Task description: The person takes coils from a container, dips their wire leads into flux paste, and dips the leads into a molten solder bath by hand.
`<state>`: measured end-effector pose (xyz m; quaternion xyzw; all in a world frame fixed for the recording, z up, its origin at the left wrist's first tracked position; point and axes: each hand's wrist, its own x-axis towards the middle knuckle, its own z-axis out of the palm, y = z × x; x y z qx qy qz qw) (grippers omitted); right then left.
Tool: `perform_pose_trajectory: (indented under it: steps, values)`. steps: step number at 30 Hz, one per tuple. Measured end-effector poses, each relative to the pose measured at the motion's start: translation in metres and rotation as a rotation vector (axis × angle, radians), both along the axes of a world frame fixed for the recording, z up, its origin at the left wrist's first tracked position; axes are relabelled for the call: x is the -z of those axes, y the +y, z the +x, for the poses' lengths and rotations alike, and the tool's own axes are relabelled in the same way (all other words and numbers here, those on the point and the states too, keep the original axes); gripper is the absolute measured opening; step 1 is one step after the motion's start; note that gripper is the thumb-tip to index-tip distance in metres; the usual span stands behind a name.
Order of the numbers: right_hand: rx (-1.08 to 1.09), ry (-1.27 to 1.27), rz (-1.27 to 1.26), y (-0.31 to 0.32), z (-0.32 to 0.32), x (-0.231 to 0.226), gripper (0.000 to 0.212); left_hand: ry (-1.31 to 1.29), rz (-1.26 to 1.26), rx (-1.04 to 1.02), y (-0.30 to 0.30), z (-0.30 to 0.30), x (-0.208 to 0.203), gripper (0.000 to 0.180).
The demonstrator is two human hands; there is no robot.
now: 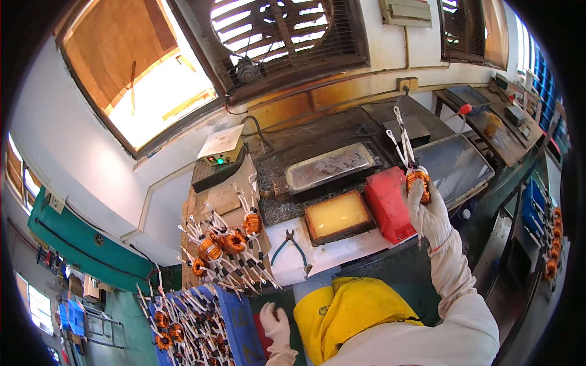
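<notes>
White sleeve (452, 277) foremost; copper coil (417, 186) gripped atop right hand (432, 215).

Two hands (432, 218) (275, 324), one held coil (417, 185), one pliers (290, 236)

the dark, stained worktop (299, 135) carries a yellow tray (337, 217) near its front edge. from that tray, a grey tray (330, 167) sits at 12 o'clock, a red bin (389, 206) at 3 o'clock, pliers (282, 249) at 8 o'clock on a white sheet (284, 266), coils (234, 241) heaped at 9 o'clock, and a dark block (215, 175) at 10 o'clock.
</notes>
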<state>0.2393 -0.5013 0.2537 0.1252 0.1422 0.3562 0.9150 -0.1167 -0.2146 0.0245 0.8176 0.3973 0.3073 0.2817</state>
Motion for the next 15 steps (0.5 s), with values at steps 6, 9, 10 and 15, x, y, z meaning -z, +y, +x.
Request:
perform_pose_trajectory:
  steps: [6,9,10,15]
  values:
    - [-0.220,0.161,0.138,0.018,-0.026,0.010,0.038,-0.263,-0.037,0.401,-0.049,0.075,-0.067,0.019]
    - [-0.316,0.285,0.249,0.030,-0.038,0.015,0.042,-0.231,-0.212,0.629,-0.077,0.123,-0.097,0.025]
    - [-0.382,0.276,0.312,0.032,-0.041,0.019,0.045,-0.238,-0.302,0.708,-0.087,0.140,-0.100,0.030]
    - [-0.502,0.337,0.344,0.056,-0.052,0.032,0.045,-0.417,-0.557,0.950,-0.120,0.209,-0.121,0.050]
